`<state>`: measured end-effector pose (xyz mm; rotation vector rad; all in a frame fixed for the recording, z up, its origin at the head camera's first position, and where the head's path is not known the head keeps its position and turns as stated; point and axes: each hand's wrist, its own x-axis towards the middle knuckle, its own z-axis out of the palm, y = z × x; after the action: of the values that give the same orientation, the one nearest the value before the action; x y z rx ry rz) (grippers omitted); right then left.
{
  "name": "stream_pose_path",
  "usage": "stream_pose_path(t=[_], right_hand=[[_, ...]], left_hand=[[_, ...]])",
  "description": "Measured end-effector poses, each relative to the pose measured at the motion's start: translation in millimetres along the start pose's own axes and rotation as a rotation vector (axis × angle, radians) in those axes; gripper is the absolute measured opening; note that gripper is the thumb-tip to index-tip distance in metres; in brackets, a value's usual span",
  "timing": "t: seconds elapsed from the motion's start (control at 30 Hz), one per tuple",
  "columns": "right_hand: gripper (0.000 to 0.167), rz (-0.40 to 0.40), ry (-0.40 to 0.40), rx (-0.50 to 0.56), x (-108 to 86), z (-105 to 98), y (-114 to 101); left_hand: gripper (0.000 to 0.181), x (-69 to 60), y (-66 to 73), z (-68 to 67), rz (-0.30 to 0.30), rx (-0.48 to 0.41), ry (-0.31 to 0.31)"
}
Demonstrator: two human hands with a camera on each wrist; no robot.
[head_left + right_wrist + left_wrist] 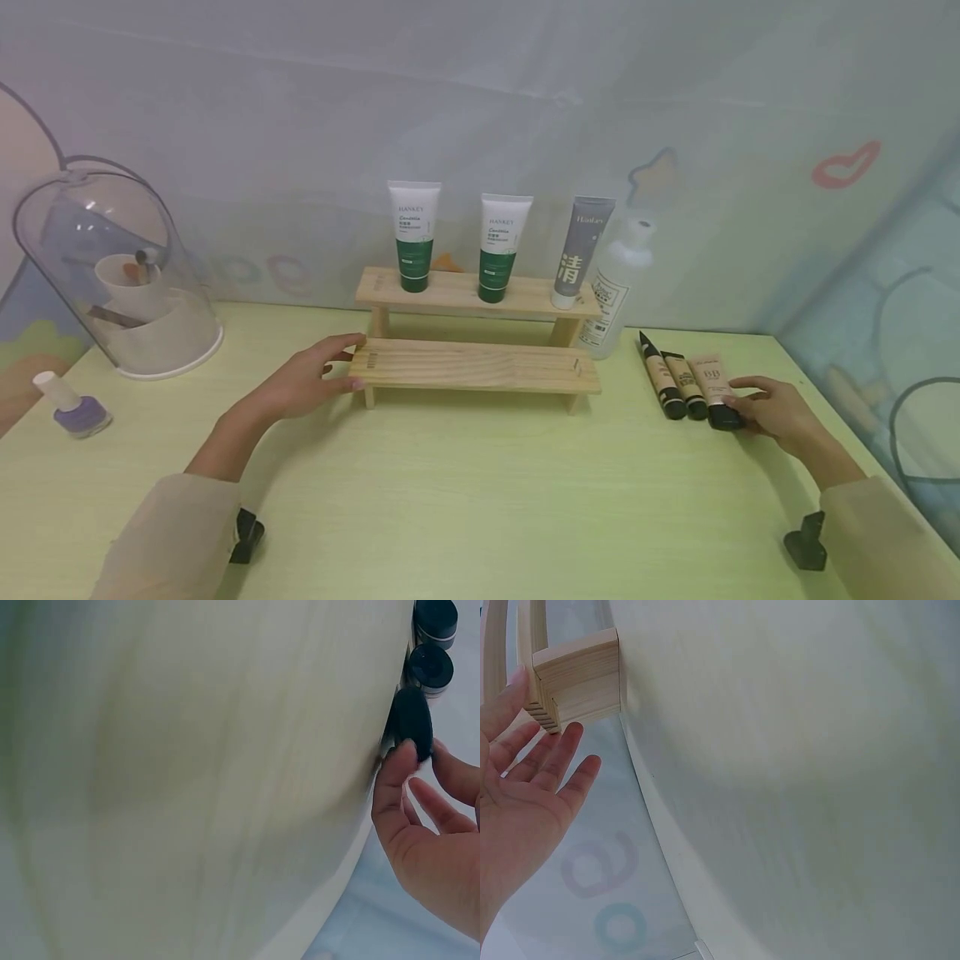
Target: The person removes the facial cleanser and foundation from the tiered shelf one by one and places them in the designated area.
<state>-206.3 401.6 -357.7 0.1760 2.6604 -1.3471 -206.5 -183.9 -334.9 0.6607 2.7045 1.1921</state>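
Across table [517, 492], 2 hands [306, 382] [777, 414], left holding stand [476, 367], right pinching tube [711, 377]

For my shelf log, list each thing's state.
Wooden stand: upright, held by left hand
Two green-white tubes: standing on upper tier
Gray tube: standing on upper tier
BB tube: capped, held by right hand
Two other tubes: lying, capped
Nail polish: capped
Clear bottle: standing
Domed case: standing
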Motion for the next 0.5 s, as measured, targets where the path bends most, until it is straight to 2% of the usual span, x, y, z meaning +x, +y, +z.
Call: stream_pose_path(t=[0.17,0.5], right_hand=[[0.055,-0.036,-0.038,0.08,-0.4,-0.4,0.2],[0.07,-0.042,-0.075,-0.004,2.4,1.7,-0.7]], left_hand=[[0.061,-0.7,0.9,-0.3,0.001,0.0,0.003],[0.061,-1.3,2.1,-0.2,0.008,-0.004,0.002]])
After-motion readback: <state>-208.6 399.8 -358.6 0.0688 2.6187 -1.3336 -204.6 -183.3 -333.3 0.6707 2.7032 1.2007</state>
